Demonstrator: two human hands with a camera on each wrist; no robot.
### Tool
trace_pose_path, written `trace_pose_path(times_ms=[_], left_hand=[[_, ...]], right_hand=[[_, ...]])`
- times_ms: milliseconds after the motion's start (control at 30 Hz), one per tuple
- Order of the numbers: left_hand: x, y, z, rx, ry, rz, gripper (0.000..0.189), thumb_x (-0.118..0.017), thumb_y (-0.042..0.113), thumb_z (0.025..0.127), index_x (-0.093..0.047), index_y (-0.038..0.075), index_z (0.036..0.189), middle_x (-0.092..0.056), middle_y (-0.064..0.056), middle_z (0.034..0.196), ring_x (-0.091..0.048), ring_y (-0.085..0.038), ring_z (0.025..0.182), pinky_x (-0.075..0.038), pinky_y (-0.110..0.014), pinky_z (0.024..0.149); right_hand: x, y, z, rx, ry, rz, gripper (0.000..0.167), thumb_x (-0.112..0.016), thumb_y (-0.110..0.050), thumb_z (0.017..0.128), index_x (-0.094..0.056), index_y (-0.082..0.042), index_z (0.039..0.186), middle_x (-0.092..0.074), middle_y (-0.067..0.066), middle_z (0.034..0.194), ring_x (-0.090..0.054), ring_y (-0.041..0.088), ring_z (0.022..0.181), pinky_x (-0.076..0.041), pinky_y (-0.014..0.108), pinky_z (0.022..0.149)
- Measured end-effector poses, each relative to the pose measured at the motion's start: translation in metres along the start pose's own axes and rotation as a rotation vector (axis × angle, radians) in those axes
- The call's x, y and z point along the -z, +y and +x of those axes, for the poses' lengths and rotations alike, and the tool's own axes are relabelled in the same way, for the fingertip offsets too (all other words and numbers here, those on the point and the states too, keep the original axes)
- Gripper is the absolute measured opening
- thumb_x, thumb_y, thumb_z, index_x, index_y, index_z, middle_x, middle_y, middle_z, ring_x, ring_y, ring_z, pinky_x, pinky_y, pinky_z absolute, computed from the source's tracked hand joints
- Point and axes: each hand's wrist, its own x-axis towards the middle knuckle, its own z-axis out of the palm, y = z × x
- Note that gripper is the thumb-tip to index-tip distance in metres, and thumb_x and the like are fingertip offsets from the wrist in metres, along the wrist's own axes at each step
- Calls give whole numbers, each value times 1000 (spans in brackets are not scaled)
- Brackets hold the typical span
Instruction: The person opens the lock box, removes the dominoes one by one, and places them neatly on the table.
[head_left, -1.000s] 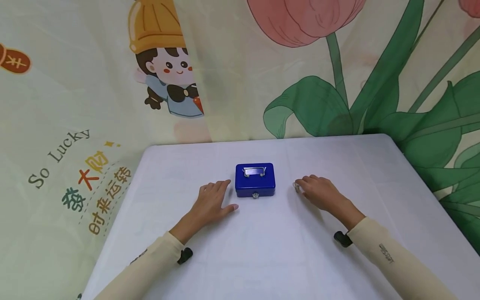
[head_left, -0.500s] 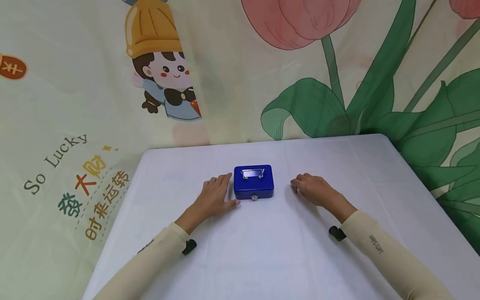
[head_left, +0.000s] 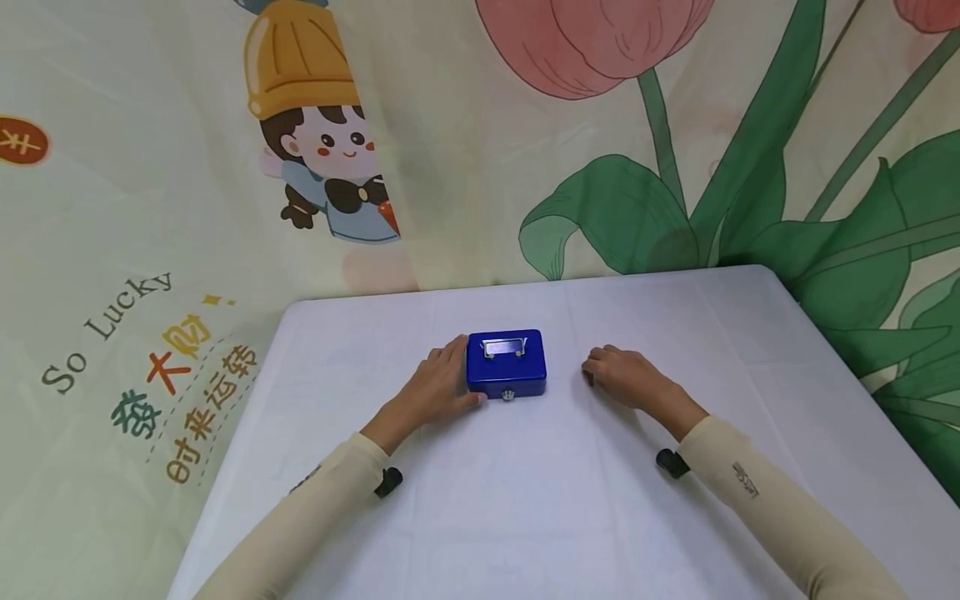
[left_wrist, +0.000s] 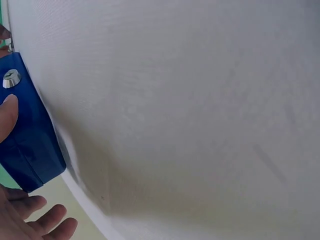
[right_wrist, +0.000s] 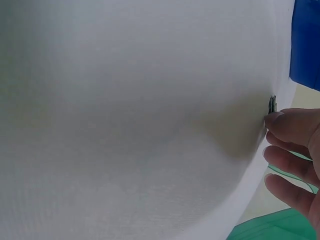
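A small blue cash box (head_left: 507, 367) with a metal handle on its lid stands closed on the white table. Its round silver lock (head_left: 508, 395) faces the front. My left hand (head_left: 435, 390) holds the box at its left end, thumb on the front face near the lock and fingers along the side. In the left wrist view, that thumb (left_wrist: 7, 117) lies just below the lock. To the right of the box, my right hand (head_left: 626, 379) pinches small silvery keys (right_wrist: 272, 104) close above the tabletop; the fingers cover most of them.
The white-covered table (head_left: 525, 500) extends around the box and both forearms. Behind it hangs a printed cloth (head_left: 457, 167) with tulips, a cartoon figure and lettering. A dark wrist camera (head_left: 672, 463) sits under the right cuff, another under the left.
My left hand has moved right and closed in on the box's left end, its thumb coming onto the front. The right hand has turned slightly, so the keys are less visible from above.
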Motion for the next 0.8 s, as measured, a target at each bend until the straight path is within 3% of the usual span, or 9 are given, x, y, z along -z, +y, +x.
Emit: trace_pose_path(times_ms=[600, 800], left_hand=[[1, 1, 2, -16, -4, -34, 104, -74, 50, 88, -15, 2, 159, -28, -17, 163, -36, -40, 143, -33, -52, 119], [2, 2, 2, -18, -9, -29, 104, -73, 51, 88, -15, 1, 159, -28, -18, 163, -37, -39, 143, -33, -51, 118]], right_hand=[[3, 2, 2, 31, 13, 25, 10, -75, -4, 88, -78, -8, 97, -72, 6, 99, -70, 20, 92, -60, 30, 79], [0, -1, 2, 60, 53, 0, 11, -79, -7, 85, -78, -7, 96, -70, 4, 91, -69, 17, 85, -60, 28, 74]])
